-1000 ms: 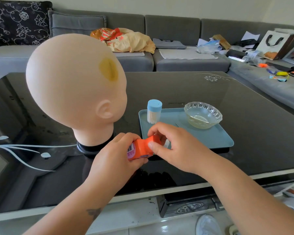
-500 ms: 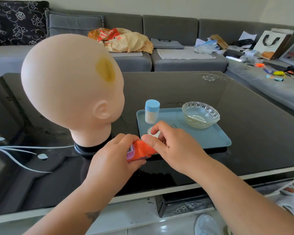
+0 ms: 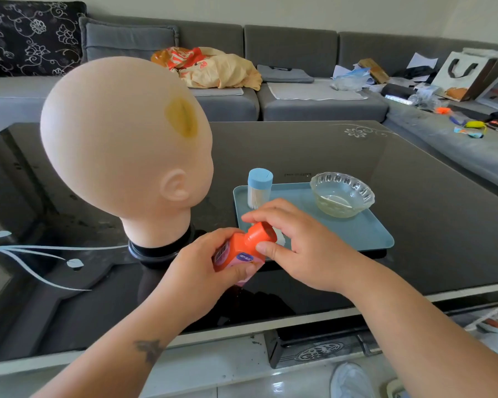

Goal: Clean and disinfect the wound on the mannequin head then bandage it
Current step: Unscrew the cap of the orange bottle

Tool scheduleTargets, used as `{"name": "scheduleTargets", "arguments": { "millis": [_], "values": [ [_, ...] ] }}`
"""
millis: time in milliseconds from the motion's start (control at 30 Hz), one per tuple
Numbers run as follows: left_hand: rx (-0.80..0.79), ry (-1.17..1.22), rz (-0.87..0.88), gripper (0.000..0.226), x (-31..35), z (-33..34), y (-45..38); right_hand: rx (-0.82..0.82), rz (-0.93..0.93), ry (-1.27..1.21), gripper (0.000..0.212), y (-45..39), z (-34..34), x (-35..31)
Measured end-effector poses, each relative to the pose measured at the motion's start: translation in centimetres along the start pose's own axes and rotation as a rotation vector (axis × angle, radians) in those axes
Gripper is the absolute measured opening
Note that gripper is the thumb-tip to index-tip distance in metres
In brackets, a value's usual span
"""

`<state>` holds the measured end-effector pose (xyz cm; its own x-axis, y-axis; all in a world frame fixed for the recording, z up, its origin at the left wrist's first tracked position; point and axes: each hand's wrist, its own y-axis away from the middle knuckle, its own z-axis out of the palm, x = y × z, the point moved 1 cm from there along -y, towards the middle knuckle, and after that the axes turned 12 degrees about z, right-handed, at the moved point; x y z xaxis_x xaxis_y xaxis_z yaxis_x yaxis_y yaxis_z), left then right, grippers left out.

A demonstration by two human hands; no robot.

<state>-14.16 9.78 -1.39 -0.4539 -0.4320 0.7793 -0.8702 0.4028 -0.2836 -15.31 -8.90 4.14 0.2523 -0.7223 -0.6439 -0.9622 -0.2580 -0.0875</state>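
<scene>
A bald mannequin head (image 3: 121, 150) stands on a black base at the left of the dark glass table, with a yellow-brown stained wound (image 3: 182, 117) on its crown. My left hand (image 3: 202, 271) grips an orange bottle (image 3: 239, 251) with a pink label, tilted toward the right. My right hand (image 3: 296, 245) pinches the bottle's orange cap (image 3: 260, 232) between thumb and fingers. A bit of white material (image 3: 279, 235) shows behind the cap on the tray.
A light-blue tray (image 3: 354, 234) sits right of the head. It carries a blue-lidded tub of cotton swabs (image 3: 259, 188) and a glass bowl (image 3: 342, 193). A grey sofa (image 3: 299, 53) with bags and clutter lies behind the table (image 3: 414, 182).
The bottle has tipped so its cap points up and toward me. My right hand's grip has shifted around the cap. The view moved slightly closer.
</scene>
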Motion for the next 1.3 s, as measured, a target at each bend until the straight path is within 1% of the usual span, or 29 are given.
{"name": "scheduleTargets", "arguments": {
  "millis": [133,267,367,500,567,633,767,833,1100,1300],
  "values": [
    [-0.001,0.09,-0.047,0.047,0.2,-0.1,0.0,-0.012,-0.027,-0.018,0.041,-0.1,-0.3,0.5],
    [0.039,0.148,-0.076,0.04,0.0,-0.1,0.0,0.061,-0.034,-0.042,0.037,-0.3,-0.7,0.9],
    [0.064,0.166,-0.089,0.04,-0.3,0.0,-0.1,0.118,-0.013,-0.106,0.033,-0.6,-1.0,1.3],
    [0.098,0.137,-0.087,0.039,-0.6,-0.1,-0.1,0.182,0.074,-0.238,0.026,-0.8,-1.7,2.3],
    [0.104,0.134,-0.086,0.04,-0.7,-0.2,0.0,0.215,0.144,-0.307,0.022,-1.0,-2.2,3.0],
    [0.108,0.135,-0.088,0.041,-0.8,-0.1,-0.1,0.283,0.232,-0.338,0.019,-1.1,-2.8,4.1],
    [0.106,0.119,-0.083,0.04,-0.7,0.0,0.0,0.47,0.382,-0.237,0.02,-1.2,-4.0,6.6],
    [0.108,0.11,-0.082,0.04,-0.7,-0.1,0.0,0.501,0.456,-0.192,0.023,-1.1,-4.5,7.9],
    [0.104,0.092,-0.073,0.04,-0.7,0.0,0.0,0.415,0.703,0.161,0.025,-0.6,-4.6,11.3],
    [0.108,0.09,-0.058,0.037,-0.6,0.0,-0.1,0.371,0.799,0.306,0.024,-0.4,-4.4,12.1]
  ]
}}
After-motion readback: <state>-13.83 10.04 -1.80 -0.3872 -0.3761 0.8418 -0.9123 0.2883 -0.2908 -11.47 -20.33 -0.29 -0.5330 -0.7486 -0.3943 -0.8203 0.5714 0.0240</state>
